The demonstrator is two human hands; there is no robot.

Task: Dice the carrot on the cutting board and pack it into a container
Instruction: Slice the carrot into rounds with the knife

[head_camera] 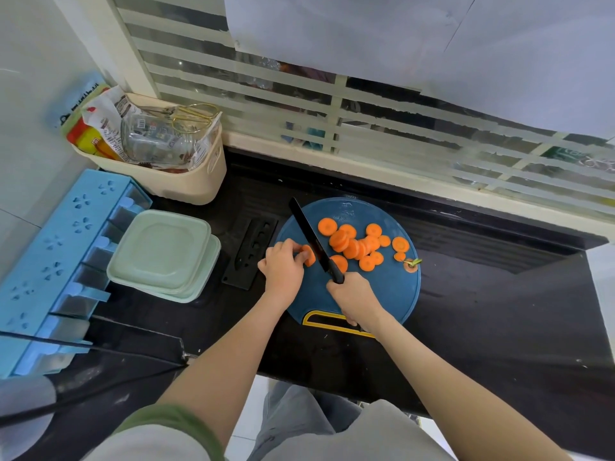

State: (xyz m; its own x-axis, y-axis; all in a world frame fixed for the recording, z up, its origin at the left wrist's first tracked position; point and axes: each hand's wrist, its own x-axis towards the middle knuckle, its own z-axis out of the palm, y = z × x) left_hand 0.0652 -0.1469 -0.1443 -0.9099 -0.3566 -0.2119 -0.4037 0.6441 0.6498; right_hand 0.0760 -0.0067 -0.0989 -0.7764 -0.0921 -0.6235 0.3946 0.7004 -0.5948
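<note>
A round blue cutting board (392,287) lies on the black counter. Several orange carrot slices (357,244) are scattered over its far half, and the cut carrot top (411,266) with a green stub sits at the right edge. My left hand (283,266) pinches the last carrot piece (308,255) at the board's left side. My right hand (354,296) grips the handle of a black knife (307,232), whose blade rests right beside that piece. Pale green lidded containers (163,251) are stacked to the left.
A black knife sheath (249,252) lies between the containers and the board. A beige basket (186,174) with packets and gold scissors stands at the back left. A blue compartment rack (56,261) lines the left wall. A frosted window runs behind the counter.
</note>
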